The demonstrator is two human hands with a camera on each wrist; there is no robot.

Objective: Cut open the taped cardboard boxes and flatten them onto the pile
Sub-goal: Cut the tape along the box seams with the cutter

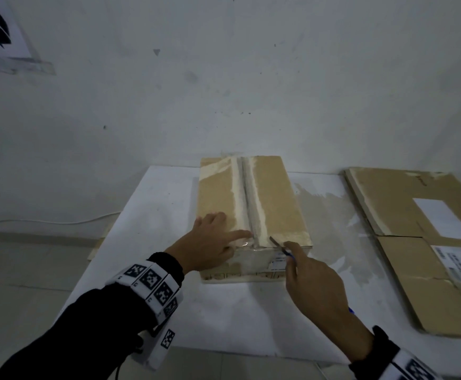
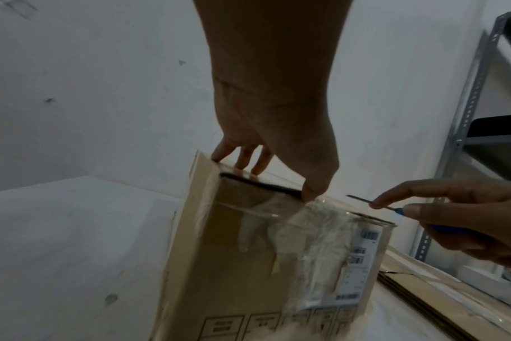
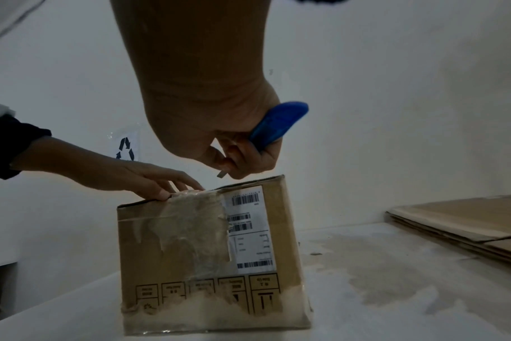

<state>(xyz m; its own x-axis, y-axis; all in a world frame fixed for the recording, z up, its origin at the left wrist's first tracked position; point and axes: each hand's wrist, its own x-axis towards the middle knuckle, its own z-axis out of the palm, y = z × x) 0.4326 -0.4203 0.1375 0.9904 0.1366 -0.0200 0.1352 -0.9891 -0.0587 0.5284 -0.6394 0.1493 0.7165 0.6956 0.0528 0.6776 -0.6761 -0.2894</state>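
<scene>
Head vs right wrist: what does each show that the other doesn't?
Head only: the box's top with its taped centre seam, and the left hand flat on that top.

Right wrist only: the cutter's blue handle in the right hand's grip, the box's whole front with barcode label, and a recycling sign on the wall.

Both: box, both hands, blade near the top front edge, flattened pile to the right.

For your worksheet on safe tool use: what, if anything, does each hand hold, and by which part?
The right hand grips a knife by its blue handle. The left hand holds nothing; it rests on the box.
</scene>
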